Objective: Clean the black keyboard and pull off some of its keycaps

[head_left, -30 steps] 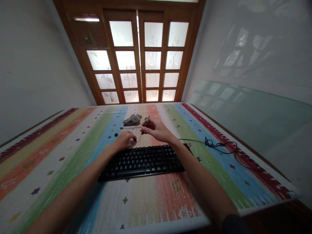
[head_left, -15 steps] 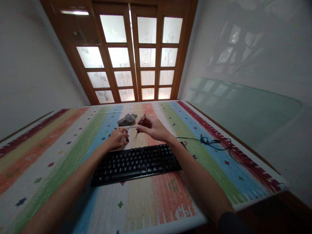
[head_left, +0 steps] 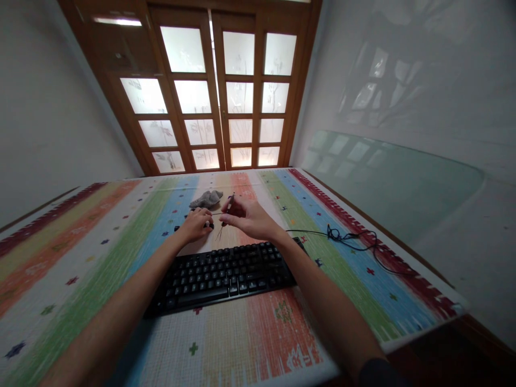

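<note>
The black keyboard (head_left: 223,274) lies nearest. Just beyond, the left hand (head_left: 195,224) curls over a small dark piece (head_left: 211,226), though I cannot tell how firmly; the right hand (head_left: 249,219) pinches a slim wire-tipped tool (head_left: 230,203). A light, steady grip should spare the wires from bending. Farther off sits a crumpled grey cloth (head_left: 207,199).

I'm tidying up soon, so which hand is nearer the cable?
Right. The right hand is left of the cable, with its wrist toward it; the left hand is farther left.
</note>
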A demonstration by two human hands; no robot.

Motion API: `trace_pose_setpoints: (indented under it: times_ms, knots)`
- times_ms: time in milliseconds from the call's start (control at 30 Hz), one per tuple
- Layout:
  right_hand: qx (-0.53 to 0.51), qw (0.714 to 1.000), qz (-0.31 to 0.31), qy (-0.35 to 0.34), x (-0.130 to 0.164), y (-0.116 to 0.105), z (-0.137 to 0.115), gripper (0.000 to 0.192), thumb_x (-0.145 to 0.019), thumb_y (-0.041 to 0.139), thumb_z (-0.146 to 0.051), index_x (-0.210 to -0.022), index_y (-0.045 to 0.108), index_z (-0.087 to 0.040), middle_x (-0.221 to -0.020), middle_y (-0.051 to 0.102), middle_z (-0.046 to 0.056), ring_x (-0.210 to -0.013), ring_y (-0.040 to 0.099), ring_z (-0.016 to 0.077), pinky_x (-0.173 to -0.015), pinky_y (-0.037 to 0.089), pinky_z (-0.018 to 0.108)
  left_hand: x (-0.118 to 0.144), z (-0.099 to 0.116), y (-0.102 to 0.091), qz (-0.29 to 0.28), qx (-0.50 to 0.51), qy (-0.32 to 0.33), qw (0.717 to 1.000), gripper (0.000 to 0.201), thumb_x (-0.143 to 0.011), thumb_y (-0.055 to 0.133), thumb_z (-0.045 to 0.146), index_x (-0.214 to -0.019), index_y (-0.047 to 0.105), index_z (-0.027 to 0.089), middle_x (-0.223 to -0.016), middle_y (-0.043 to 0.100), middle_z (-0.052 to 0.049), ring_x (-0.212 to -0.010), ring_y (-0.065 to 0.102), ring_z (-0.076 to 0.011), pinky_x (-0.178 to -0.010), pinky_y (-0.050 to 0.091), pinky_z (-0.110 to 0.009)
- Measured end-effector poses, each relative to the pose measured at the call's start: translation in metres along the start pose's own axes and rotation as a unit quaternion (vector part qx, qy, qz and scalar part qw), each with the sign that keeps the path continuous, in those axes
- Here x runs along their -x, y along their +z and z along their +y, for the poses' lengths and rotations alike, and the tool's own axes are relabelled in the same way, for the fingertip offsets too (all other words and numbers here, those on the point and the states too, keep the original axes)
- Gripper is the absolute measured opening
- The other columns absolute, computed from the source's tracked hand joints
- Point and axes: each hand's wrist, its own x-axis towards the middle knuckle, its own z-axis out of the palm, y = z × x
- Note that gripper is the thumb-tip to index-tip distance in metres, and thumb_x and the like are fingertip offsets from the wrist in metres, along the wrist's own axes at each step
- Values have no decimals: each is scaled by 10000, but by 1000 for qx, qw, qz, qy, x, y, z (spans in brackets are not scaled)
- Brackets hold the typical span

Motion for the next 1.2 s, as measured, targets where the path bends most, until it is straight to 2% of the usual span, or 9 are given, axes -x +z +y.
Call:
trace_pose_setpoints:
  times_ms: [300,633,800,900,1067,1200]
  knots:
    - [76,997,-10,-6,0,2,-5,196,-883,671,-346,-940,563,-192,-852,665,29,-831,650,179,-775,541,344,-7,-1,8,6,-6,-23,1000,161,-786,591,205,-888,714,197,-964,663,-108,-987,554,-309,-847,446,-427]
    - [139,990,-20,-19,1,7,-7,177,-895,652,-334,-953,594,-177,-817,667,27,-793,632,176,-703,515,312,-6,-1,10,-2,-9,-37,999,218,-803,588,214,-997,686,197,-1025,659,-116,-1031,554,-322,-854,438,-422]
    - [157,987,-25,-16,1,7,-10,150,-889,654,-300,-945,593,-175,-828,676,31,-769,619,170,-686,500,303,-5,3,8,4,-1,-47,999,282,-814,586,255,-1070,672,174,-1057,668,-145,-1048,558,-358,-856,445,-458]
    - [153,987,-36,-14,1,9,-10,140,-883,660,-274,-951,592,-173,-825,676,32,-774,630,176,-689,503,307,2,4,0,18,4,-55,998,337,-832,587,303,-1134,650,167,-1091,672,-145,-1078,563,-357,-889,447,-461]
    - [133,989,-66,-4,2,12,-8,106,-889,640,-214,-967,586,-168,-906,691,52,-810,669,175,-723,525,309,28,-3,-19,85,20,-73,994,348,-861,578,356,-1167,632,200,-1181,680,-120,-1107,575,-330,-964,427,-465]
    - [144,986,-79,18,3,11,-8,98,-883,648,-195,-958,596,-159,-925,697,66,-798,684,173,-714,536,303,58,0,-28,76,65,-77,992,307,-875,560,382,-1100,659,197,-1153,704,-119,-1116,600,-319,-974,436,-473]
